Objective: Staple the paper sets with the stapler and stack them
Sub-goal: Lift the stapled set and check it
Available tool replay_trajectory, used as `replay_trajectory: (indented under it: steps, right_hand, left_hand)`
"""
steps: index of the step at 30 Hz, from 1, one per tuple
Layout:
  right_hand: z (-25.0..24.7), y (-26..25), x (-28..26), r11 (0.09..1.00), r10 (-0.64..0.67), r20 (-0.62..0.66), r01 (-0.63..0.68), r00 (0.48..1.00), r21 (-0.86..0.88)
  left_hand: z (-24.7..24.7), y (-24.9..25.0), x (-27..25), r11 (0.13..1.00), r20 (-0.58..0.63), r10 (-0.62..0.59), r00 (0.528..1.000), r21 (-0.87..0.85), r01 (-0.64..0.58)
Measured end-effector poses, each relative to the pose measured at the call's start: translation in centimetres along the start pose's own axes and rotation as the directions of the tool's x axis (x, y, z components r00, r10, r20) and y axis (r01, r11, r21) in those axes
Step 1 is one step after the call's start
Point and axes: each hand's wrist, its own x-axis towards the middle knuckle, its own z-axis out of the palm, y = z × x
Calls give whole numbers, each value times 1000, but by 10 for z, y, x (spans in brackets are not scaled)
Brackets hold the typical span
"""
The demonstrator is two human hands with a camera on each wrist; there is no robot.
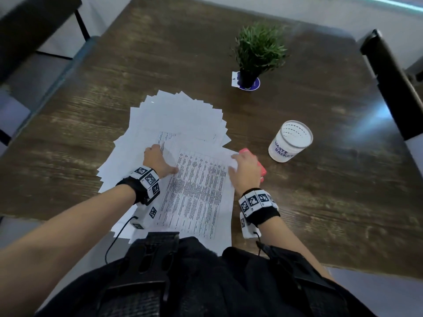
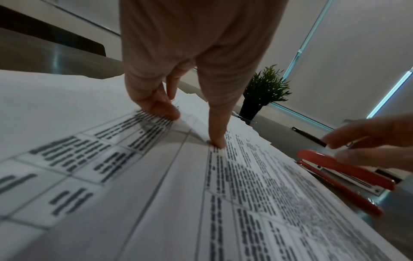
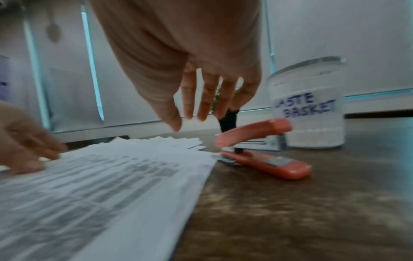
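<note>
1. The printed paper set point(image 1: 196, 191) lies at lower centre of the head view, atop a fanned pile of sheets point(image 1: 178, 115).
2. The pink stapler point(image 3: 261, 150) sits on the table point(image 1: 320, 202) just beside the set's right edge.
3. The left hand point(image 1: 158, 161) presses the set with straight fingertips point(image 2: 216, 141).
4. The right hand point(image 3: 196, 88) hovers over the stapler, fingers spread, holding nothing.
5. Risk: loose sheets may slide out of line if that pressing eases.

Matt paper sheets point(image 1: 196, 186), glossy plastic stapler point(image 3: 263, 151), wood-grain table point(image 1: 320, 202)
</note>
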Motion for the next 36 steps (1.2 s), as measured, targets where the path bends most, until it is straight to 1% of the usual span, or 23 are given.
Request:
replay_trajectory:
  steps: [1, 2, 3, 4, 5, 7, 9, 10, 12, 13, 15, 16, 18, 20, 23, 25, 26, 30, 34, 36]
  right_hand:
    - [5, -9, -2, 999, -35, 107, 31, 994, 42]
    - [9, -16, -4, 998, -44, 215, 31, 976, 62]
    - [13, -21, -6, 999, -29, 307, 17, 951, 42]
    - [16, -25, -8, 1000, -7, 365, 8, 931, -4]
    - [19, -27, -10, 999, 4, 396, 14, 918, -42]
    - [21, -28, -12, 995, -20, 409, 58, 912, -79]
    - [21, -25, -14, 990, -47, 415, 96, 909, -99]
    - [20, -24, -14, 988, -56, 420, 109, 906, -105]
    - [19, -20, -14, 986, -68, 427, 126, 902, -111]
    - [18, -20, -15, 985, -71, 430, 131, 900, -111]
    - [18, -19, -16, 985, -72, 435, 133, 898, -111]
    - [17, -20, -17, 985, -70, 431, 130, 899, -110]
    - [18, -20, -18, 988, -63, 409, 114, 910, -101]
    - [19, -20, -19, 989, -59, 399, 108, 915, -101]
    - [20, -20, -18, 986, -47, 428, 111, 902, -126]
    - [20, -19, -18, 986, -37, 438, 104, 898, -130]
    - [20, -19, -18, 986, -33, 440, 100, 897, -130]
    - [21, -17, -17, 987, -28, 437, 93, 899, -128]
    - [22, -17, -17, 988, -29, 440, 94, 898, -126]
    - [23, -14, -15, 993, -23, 451, 74, 892, -96]
  left_hand:
    - [0, 0, 0, 1000, 10, -11, 1000, -26, 11]
    - [-1, 0, -2, 999, 30, -20, 999, -31, 21]
    - [-2, 1, -3, 999, 57, -28, 998, -22, 29]
    - [-3, 1, -4, 999, 82, -31, 996, -16, 32]
    - [-5, 0, -5, 1000, 102, -24, 994, -10, 25]
    - [-6, -1, -7, 1000, 114, 8, 993, 20, -10]
    - [-5, -1, -11, 998, 90, 40, 995, 47, -44]
    - [-4, 0, -13, 998, 75, 64, 995, 24, -66]
    - [0, 1, -17, 986, 50, 146, 988, -87, -141]
    - [1, 2, -20, 972, 42, 199, 979, -133, -192]
    - [3, 2, -26, 941, 39, 310, 950, -153, -301]
    - [4, 3, -29, 930, 54, 345, 937, -153, -334]
    - [5, 5, -35, 925, 99, 371, 923, -124, -358]
    - [8, 6, -38, 941, 132, 337, 932, -89, -328]
    - [7, 10, -37, 975, 157, 219, 963, 11, -223]
    - [3, 10, -35, 982, 178, 140, 974, 101, -159]
    - [0, 11, -34, 985, 174, 119, 977, 106, -139]
    - [-4, 13, -35, 995, 171, 93, 981, 17, -97]
    - [-2, 15, -37, 990, 122, 38, 992, -141, -20]
    - [-2, 11, -37, 978, 139, 16, 990, -206, 13]
